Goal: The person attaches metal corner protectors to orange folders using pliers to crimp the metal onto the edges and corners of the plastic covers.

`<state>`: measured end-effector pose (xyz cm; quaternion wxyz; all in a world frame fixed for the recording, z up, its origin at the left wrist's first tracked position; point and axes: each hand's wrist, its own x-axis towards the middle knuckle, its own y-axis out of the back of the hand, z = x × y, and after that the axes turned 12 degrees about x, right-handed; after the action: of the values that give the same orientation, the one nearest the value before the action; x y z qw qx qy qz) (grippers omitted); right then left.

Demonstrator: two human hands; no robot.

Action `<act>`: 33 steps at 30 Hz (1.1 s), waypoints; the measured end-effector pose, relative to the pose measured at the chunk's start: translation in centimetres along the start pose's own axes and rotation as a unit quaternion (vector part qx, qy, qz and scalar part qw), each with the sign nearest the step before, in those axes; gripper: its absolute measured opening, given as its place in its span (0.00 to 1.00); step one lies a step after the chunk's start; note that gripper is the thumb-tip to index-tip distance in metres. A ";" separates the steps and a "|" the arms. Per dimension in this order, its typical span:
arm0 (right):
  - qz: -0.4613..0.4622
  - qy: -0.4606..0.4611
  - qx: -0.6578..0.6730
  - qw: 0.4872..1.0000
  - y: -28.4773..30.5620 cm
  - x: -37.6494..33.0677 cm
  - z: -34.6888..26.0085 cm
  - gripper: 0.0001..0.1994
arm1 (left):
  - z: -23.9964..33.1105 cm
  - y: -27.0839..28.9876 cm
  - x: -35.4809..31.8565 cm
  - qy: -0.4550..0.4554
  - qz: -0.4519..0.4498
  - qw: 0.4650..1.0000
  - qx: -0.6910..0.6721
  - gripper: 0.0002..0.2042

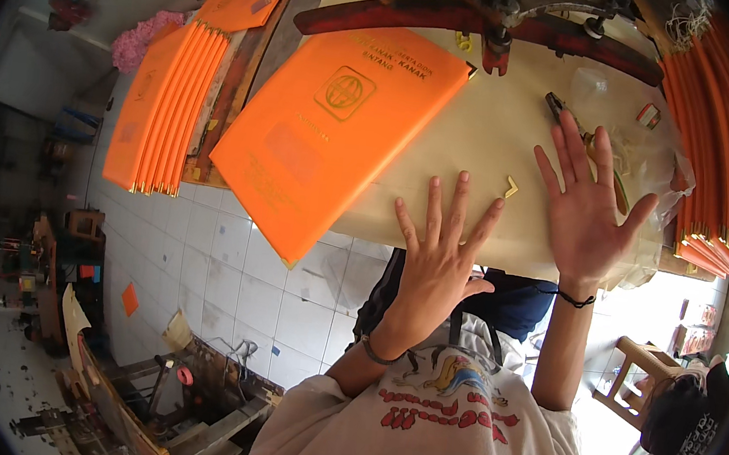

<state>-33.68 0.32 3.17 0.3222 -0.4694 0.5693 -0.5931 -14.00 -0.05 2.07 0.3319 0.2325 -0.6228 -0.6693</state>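
head view: left hand (440, 249) and right hand (587, 206) hover spread wide, empty, over the cream table (479, 151) near its front edge, flanking a small gold metal corner piece (511, 187).

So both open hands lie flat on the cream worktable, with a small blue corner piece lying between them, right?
Not quite: the head view shows the small corner piece is gold-coloured metal, not blue. The rest holds: left hand and right hand are spread open on the cream worktable, the piece between them.
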 end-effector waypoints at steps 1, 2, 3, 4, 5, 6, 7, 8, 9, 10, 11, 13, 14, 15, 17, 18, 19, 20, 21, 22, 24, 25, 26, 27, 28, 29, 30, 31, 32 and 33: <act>-0.012 0.003 -0.019 1.000 0.1 0.0 0.0 0.48 | -0.1 0.0 0.1 -0.009 -0.019 1.000 0.010 0.56; -0.024 0.007 -0.037 0.999 0.2 -0.1 0.0 0.49 | -0.1 -0.1 0.2 -0.009 -0.022 1.000 0.008 0.56; -0.022 0.006 -0.036 0.999 0.6 -0.1 -0.1 0.49 | 0.0 -0.3 0.3 -0.009 -0.031 0.999 0.022 0.57; -0.067 0.011 -0.109 0.992 1.2 -0.1 -0.2 0.50 | 0.2 -0.4 0.4 -0.009 -0.040 0.999 0.035 0.58; -0.111 0.016 -0.182 0.977 1.5 -0.1 -0.3 0.51 | 0.2 -0.6 0.3 -0.009 -0.043 0.998 0.034 0.58; -0.108 0.015 -0.181 0.977 1.6 -0.2 -0.1 0.51 | 0.2 -0.8 0.3 -0.006 -0.037 0.999 0.036 0.59; -0.131 0.027 -0.343 0.930 1.5 -0.3 0.2 0.54 | 0.2 -1.1 0.2 -0.002 -0.031 0.999 0.037 0.60; -0.150 0.037 -0.494 0.856 1.3 -0.3 0.5 0.57 | 0.1 -1.1 0.2 -0.001 -0.035 0.999 0.036 0.60; -0.146 0.034 -0.494 0.857 1.1 -0.3 0.8 0.57 | 0.1 -1.0 0.2 0.002 -0.038 0.999 0.031 0.61; -0.155 0.023 -0.564 0.811 0.9 -0.3 1.1 0.60 | 0.1 -0.9 0.2 0.006 -0.042 0.999 0.026 0.62; -0.165 0.011 -0.629 0.760 0.8 -0.3 1.5 0.63 | 0.1 -0.8 0.2 0.008 -0.048 0.999 0.024 0.62; -0.154 0.010 -0.655 0.740 0.7 -0.2 1.8 0.64 | 0.2 -0.5 0.4 0.011 -0.070 0.997 0.014 0.64; -0.163 0.006 -0.688 0.707 0.5 -0.2 1.9 0.65 | 0.2 -0.7 0.4 0.012 -0.074 0.997 0.012 0.64; -0.166 0.002 -0.703 0.692 0.5 -0.2 2.0 0.65 | 0.2 -1.0 0.3 0.010 -0.056 0.998 0.011 0.65; -0.182 0.005 -0.730 0.658 0.7 0.1 2.1 0.65 | 0.4 -1.6 0.4 0.010 -0.042 0.999 0.010 0.67; -0.186 0.006 -0.737 0.649 0.7 0.0 2.1 0.65 | 0.6 -1.9 0.3 0.018 -0.028 0.999 0.021 0.68; -0.191 0.008 -0.744 0.641 0.7 0.0 2.1 0.65 | 0.7 -2.0 0.3 0.026 -0.013 0.999 0.032 0.68; -0.188 0.016 -0.746 0.639 0.6 0.1 2.2 0.64 | 0.7 -2.0 0.2 0.026 -0.016 0.999 0.030 0.68; -0.186 0.025 -0.749 0.636 0.6 0.2 2.2 0.64 | 0.8 -2.0 0.3 0.031 -0.007 0.999 0.034 0.68; -0.184 0.025 -0.750 0.634 0.6 0.3 2.0 0.64 | 0.8 -1.9 0.4 0.036 0.004 0.999 0.038 0.67; -0.195 0.070 -0.745 0.634 0.8 0.3 1.7 0.55 | 0.4 -2.1 0.5 0.024 0.002 0.999 0.028 0.66; -0.196 0.072 -0.746 0.632 0.6 -0.1 2.0 0.55 | 0.1 -2.3 0.4 0.015 0.000 1.000 0.020 0.66; -0.167 0.078 -0.777 0.602 0.3 -0.6 2.5 0.46 | -0.2 -2.4 0.1 0.014 0.004 1.000 0.020 0.66; -0.136 0.085 -0.807 0.568 -0.2 -1.0 2.9 0.40 | -0.3 -2.4 0.0 0.004 -0.007 1.000 0.016 0.62; -0.116 0.096 -0.838 0.525 -1.1 -1.3 3.3 0.31 | -0.5 -2.4 0.0 -0.005 -0.017 1.000 0.013 0.59; -0.118 0.100 -0.839 0.522 -1.0 -1.4 3.0 0.31 | -0.8 -2.4 0.0 -0.007 -0.012 1.000 0.012 0.59; -0.108 0.099 -0.867 0.477 -0.8 -1.7 2.5 0.27 | -0.9 -2.1 0.0 -0.021 -0.009 1.000 0.008 0.53; -0.097 0.098 -0.892 0.431 -0.7 -1.9 2.3 0.22 | -1.0 -2.0 0.0 -0.035 -0.006 0.999 0.004 0.47; -0.098 0.101 -0.892 0.429 -0.7 -1.8 2.3 0.22 | -1.1 -2.0 0.0 -0.037 -0.002 0.999 0.004 0.47; -0.091 0.107 -0.883 0.448 -0.5 -1.8 2.4 0.19 | -1.3 -2.3 -0.2 -0.041 0.023 0.999 -0.001 0.42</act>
<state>-30.79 1.12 3.16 -0.3852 -0.4830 0.7703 0.1579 -13.29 -0.78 -0.36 0.3216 0.1897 -0.6403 -0.6713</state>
